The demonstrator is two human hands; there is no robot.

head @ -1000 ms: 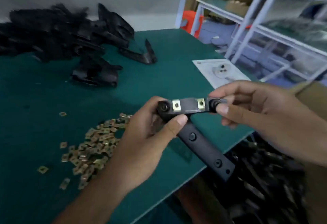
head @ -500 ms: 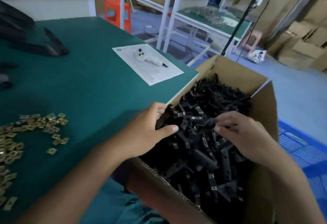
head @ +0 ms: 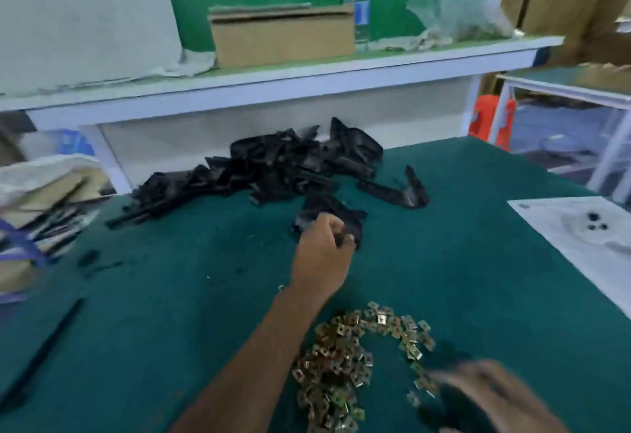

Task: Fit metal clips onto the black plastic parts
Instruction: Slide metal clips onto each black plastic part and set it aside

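Black plastic part (head: 336, 219) lies just under the left hand (head: 322, 251), a little past the middle of the green table (head: 461, 279). The left grip is curled around its near edge, fingers (head: 348, 238) closed onto the dark plastic, grasping it while the part rests on the table. The rest of that part sticks out toward twelve o'clock from the knuckles.

Further out at twelve o'clock sits the big heap of black parts (head: 273, 166), well apart from the hand, sprawling across the far edge of the table. One lone bent piece (head: 403, 190) lies at one o'clock from the grip, apart from the heap.

Down at six o'clock from the left hand, beside the forearm, there's the pile of metal clips (head: 341, 364), brassy and scattered in a loose curve. The right hand (head: 485, 395) is at the five o'clock corner of the view, just beside the clips, heavily blurred; I cannot tell whether that grip is released or clenched, or whether it has a clip.

Off at three o'clock a white paper sheet (head: 587, 231) lies on the table's edge. Behind the table, a shelf (head: 307, 74) carries a cardboard box (head: 280, 36) and a clear bottle (head: 356, 2).
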